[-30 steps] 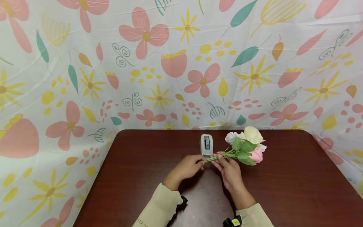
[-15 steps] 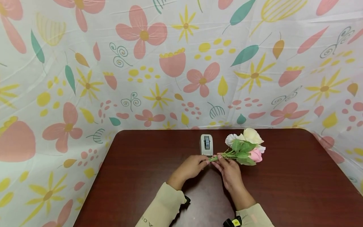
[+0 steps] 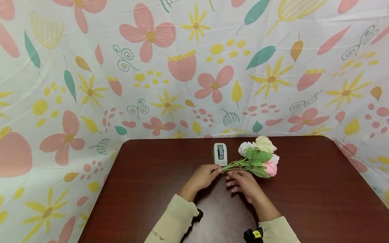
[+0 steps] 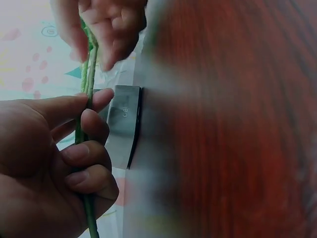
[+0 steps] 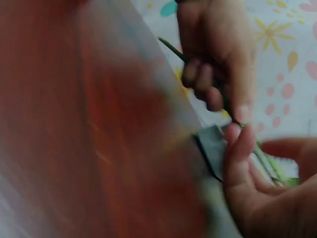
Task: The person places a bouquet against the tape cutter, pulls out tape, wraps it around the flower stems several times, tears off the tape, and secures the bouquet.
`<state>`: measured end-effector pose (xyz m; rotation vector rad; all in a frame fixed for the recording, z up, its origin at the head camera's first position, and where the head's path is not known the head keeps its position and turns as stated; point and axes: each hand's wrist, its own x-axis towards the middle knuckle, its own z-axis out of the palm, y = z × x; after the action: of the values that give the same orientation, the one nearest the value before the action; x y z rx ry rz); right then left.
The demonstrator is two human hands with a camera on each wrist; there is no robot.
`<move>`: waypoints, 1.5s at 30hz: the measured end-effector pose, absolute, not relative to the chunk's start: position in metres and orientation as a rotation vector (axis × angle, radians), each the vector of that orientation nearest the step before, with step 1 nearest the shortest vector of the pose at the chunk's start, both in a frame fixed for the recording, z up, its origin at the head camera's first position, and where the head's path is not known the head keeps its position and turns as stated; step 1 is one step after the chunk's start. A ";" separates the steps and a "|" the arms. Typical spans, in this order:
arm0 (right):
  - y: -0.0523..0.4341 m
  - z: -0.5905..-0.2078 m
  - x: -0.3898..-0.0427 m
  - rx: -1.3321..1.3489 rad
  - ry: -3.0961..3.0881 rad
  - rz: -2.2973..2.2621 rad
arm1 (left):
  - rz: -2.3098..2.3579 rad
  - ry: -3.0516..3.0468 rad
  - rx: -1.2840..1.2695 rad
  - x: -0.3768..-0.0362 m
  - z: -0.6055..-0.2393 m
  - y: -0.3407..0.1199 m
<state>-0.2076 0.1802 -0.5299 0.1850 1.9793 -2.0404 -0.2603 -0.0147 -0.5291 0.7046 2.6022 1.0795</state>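
Observation:
A bunch of flowers (image 3: 264,145), with cream, white and pink blooms and green leaves, points to the right above the table. My left hand (image 3: 202,177) grips the green stems (image 4: 89,206) near their lower end, its fingers curled round them in the left wrist view. Close below the stems, my right hand (image 3: 244,185) has loosened fingers spread apart. In the right wrist view the stems run past its thumb and fingers (image 5: 240,148); whether they touch is unclear. Just behind the hands stands a white tape dispenser (image 3: 220,154) with a roll of tape.
The dark red-brown wooden table (image 3: 319,189) extends to both sides of the hands. A white cloth (image 3: 188,111) printed with flowers and leaves hangs behind its back edge and at the sides.
My left hand has shifted slightly right along the stems. The right hand's fingers have come off their pinch on the stems and moved down a little. The blooms have swung slightly left.

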 end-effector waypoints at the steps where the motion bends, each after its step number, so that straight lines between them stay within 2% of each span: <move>1: 0.182 -0.527 -0.207 0.132 2.000 -1.959 | 1.068 2.613 0.707 -0.260 -0.529 -0.015; 7: 0.180 -0.513 -0.203 -0.077 2.139 -1.843 | 1.047 2.635 0.728 -0.261 -0.531 -0.014; 14: 0.169 -0.505 -0.214 -0.037 2.482 -1.752 | 1.112 2.583 0.709 -0.262 -0.534 -0.017; 27: 0.155 -0.508 -0.237 0.081 2.608 -1.390 | 1.150 2.572 0.705 -0.265 -0.538 -0.017; 45: 0.154 -0.515 -0.246 0.161 2.467 -1.718 | 1.190 2.582 0.705 -0.265 -0.539 -0.014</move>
<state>-0.2456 0.1535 -0.5151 0.1614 2.4672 -1.7181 -0.2653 -0.0138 -0.5390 0.7048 2.5816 1.1898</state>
